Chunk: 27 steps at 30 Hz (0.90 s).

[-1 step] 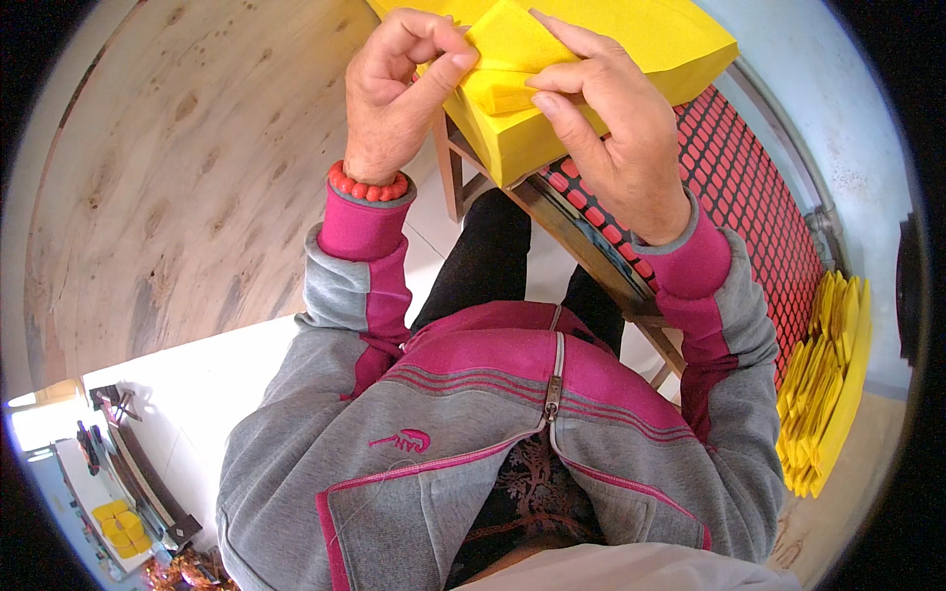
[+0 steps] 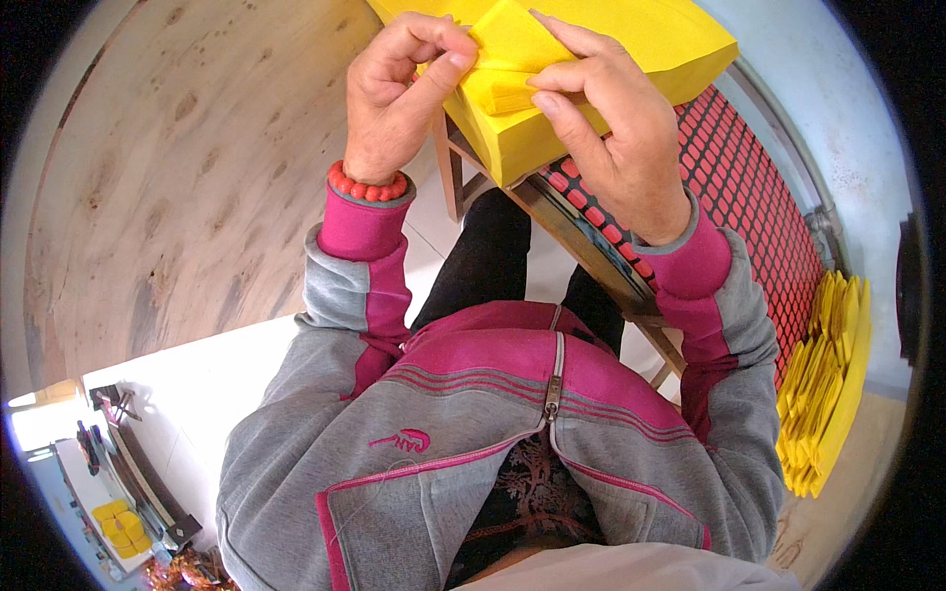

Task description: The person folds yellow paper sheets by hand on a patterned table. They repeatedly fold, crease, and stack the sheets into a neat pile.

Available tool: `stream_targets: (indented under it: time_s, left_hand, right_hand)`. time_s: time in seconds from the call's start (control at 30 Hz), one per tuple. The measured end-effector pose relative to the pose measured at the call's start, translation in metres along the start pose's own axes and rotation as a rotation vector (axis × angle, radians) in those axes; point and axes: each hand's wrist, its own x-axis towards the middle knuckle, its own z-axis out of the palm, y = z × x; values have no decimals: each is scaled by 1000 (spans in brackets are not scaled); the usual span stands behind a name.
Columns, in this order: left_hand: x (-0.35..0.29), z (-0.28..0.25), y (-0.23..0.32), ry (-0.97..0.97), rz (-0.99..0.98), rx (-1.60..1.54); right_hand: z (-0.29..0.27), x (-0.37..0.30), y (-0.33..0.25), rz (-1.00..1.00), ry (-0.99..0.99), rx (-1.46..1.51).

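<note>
A folded yellow sheet [image 2: 512, 41], which looks like paper, lies tilted over a thick yellow stack [image 2: 537, 146] at the top of the view. My left hand [image 2: 397, 94] pinches the left edge of this sheet between thumb and fingers. On the other side, my right hand [image 2: 626, 138] has its thumb and index finger closed near the lower right fold, while another finger rests along the upper right edge. A smaller folded flap shows between the two hands. Red beads circle my left wrist.
The stack rests on a wooden-legged stand beside a red-and-black patterned surface [image 2: 744, 167]. Several folded yellow pieces [image 2: 828, 384] are bunched at the right. A large wooden board [image 2: 177, 197] fills the left. Small yellow blocks [image 2: 121, 527] sit at lower left.
</note>
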Motion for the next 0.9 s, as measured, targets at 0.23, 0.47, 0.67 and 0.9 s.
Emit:
stream_targets:
  time_s: [0.23, 0.47, 0.67, 0.9]
  left_hand:
    - [6, -12, 4, -208, 120, 39]
    - [1, -3, 7, -130, 50, 125]
    - [-3, 7, 5, 5, -62, -78]
    - [-3, -6, -14, 25, 28, -31]
  right_hand:
    - [15, -4, 10, -61, 143, 104]
    - [11, -6, 4, 60, 146, 215]
    - [2, 0, 0, 54, 81, 87]
    - [4, -2, 5, -12, 33, 81]
